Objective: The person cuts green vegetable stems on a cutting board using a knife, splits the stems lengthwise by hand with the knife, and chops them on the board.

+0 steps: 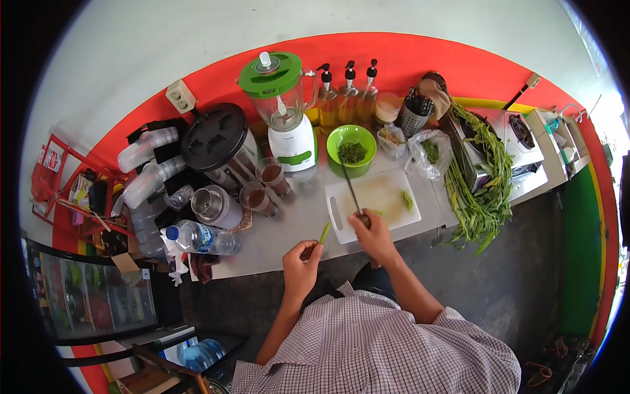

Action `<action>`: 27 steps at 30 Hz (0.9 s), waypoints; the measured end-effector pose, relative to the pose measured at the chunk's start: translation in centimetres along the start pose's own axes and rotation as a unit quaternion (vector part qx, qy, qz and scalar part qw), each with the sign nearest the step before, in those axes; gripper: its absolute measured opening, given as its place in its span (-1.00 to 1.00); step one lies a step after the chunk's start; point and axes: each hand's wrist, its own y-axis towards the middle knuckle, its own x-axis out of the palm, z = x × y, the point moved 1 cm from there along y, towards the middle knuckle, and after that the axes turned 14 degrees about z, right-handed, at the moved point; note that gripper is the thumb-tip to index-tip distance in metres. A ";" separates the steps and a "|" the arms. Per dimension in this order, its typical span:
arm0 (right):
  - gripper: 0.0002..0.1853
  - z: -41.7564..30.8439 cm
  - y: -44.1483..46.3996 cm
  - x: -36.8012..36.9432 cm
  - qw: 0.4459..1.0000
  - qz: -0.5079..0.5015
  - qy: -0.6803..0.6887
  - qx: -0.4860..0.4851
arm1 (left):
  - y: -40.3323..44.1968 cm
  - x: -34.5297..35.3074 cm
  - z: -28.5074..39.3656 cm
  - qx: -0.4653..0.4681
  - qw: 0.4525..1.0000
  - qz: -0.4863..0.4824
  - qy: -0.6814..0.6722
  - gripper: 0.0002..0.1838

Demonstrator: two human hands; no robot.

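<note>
My left hand (302, 264) is closed on a short green stem (325, 232), held upright near the counter's front edge, left of the white cutting board (334, 211). Over the board's left part, my right hand (371, 234) grips a knife (351, 185) by its handle, with the blade pointing away toward the green bowl. A small green piece (407, 201) lies on the right side of the board. Behind the board stands the green bowl (368, 165) with chopped greens (352, 152) in it.
A blender (292, 146), two brown-filled cups (258, 199) and a water bottle (203, 238) stand on the left. Pump bottles (348, 98) line the back. At right, long leafy stems (477, 207) hang over the counter's front edge beside a stove (523, 146).
</note>
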 end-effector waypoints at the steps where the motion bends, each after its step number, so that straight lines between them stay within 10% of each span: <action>1: -0.70 -0.3 -1.1 0.7 0.999 -0.043 -0.001 0.008 | 0.1 -0.1 0.2 0.001 1.000 -0.002 0.002 -0.83; 27: -0.78 -4.3 3.6 -12.3 0.977 -0.176 0.109 0.042 | -0.7 14.2 5.9 -0.087 0.962 -0.197 -0.166 -0.81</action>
